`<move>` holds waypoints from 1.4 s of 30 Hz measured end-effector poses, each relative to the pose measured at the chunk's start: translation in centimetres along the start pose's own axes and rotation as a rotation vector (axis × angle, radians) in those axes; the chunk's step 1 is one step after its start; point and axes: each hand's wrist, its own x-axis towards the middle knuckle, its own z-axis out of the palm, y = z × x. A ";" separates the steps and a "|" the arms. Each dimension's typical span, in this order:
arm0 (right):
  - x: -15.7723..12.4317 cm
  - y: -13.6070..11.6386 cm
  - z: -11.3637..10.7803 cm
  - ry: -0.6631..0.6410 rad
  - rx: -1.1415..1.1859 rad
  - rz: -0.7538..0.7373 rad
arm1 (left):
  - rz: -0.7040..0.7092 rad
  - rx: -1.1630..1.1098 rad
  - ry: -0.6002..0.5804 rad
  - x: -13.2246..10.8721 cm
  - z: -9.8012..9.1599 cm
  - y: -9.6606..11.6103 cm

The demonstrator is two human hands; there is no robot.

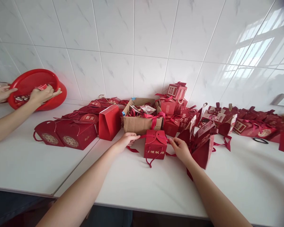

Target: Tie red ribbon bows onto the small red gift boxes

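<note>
A small red gift box with gold characters and a cord handle stands upright before me on the white table. Its top flaps are folded together, and a red ribbon runs across the top. My left hand pinches the ribbon at the box's left side, with a loose tail lying below it. At the right side my right hand pinches the other end of the ribbon, its tail hanging to the table. Right beside that hand, red folded cartons lean together.
Behind the gift box sits an open cardboard box of cards and ribbons. Red boxes line the left and more the right. A black ring lies at right. Another person's hands reach into a tilted red basin.
</note>
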 end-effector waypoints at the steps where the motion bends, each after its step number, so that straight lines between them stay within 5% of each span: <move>1: 0.0 0.0 -0.1 0.001 -0.004 0.014 | 0.007 -0.013 -0.001 0.0 -0.1 0.1; 10: 0.1 0.0 -0.1 0.009 0.076 0.079 | 0.090 -0.044 -0.004 -0.3 -1.0 0.8; 19: -0.3 -0.9 -0.3 -0.066 0.262 0.223 | 0.105 0.292 0.097 0.9 -0.8 -1.3; 31: -0.1 0.1 1.0 0.077 -0.039 0.124 | 0.161 0.541 0.085 0.8 -0.3 -2.6; 42: -0.4 -0.5 0.8 0.094 -0.195 0.112 | 0.158 0.537 0.070 1.0 0.2 -2.6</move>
